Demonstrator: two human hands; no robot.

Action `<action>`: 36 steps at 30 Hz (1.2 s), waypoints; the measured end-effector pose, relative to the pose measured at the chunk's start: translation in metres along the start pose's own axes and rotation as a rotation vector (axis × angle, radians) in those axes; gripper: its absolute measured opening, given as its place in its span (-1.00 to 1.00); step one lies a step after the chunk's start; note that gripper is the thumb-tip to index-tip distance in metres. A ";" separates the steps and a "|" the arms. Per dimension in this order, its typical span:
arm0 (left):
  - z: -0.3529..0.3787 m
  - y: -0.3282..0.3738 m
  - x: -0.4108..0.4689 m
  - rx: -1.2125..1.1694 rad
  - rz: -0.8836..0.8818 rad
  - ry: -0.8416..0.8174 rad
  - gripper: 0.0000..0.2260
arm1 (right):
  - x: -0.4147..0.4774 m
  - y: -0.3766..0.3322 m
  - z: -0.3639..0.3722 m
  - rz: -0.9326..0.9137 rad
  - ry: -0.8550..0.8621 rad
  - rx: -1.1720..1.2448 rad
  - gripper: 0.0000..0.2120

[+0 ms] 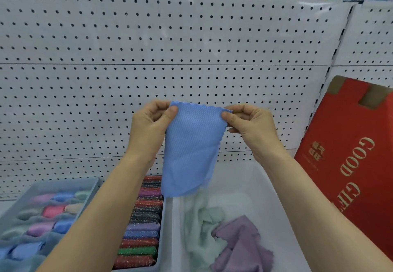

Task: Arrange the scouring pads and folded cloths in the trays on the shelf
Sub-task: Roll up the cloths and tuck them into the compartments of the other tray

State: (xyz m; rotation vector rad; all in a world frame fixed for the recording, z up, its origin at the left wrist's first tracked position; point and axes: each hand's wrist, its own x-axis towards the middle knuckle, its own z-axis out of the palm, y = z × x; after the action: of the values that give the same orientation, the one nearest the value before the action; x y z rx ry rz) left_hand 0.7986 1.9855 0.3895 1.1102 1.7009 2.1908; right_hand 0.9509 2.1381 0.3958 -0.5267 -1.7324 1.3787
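Forearms point(100, 212) rise to the left hand point(148, 125) and right hand point(253, 125), whose fingers point(173, 111) pinch the top corners of a blue cloth point(189, 150) hanging open above the white tray point(265, 186) of loose cloths point(204, 225). Folding seems the step in hand; next it needs halving squarely, then tucking into the grey tray point(91, 181) at left

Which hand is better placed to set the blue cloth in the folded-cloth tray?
Probably left: left hand and right hand each pinch the blue cloth, but the folded-cloth tray lies lower left.
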 end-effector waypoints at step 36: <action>-0.017 0.009 0.002 -0.213 -0.144 -0.158 -0.94 | -0.003 0.000 -0.010 -0.041 -0.227 0.208 -0.91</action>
State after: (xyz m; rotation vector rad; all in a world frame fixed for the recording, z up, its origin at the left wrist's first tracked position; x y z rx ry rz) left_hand 0.7892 1.9699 0.3971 1.0407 1.4005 2.0781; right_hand 0.9604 2.1418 0.3950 -0.2249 -1.7387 1.6170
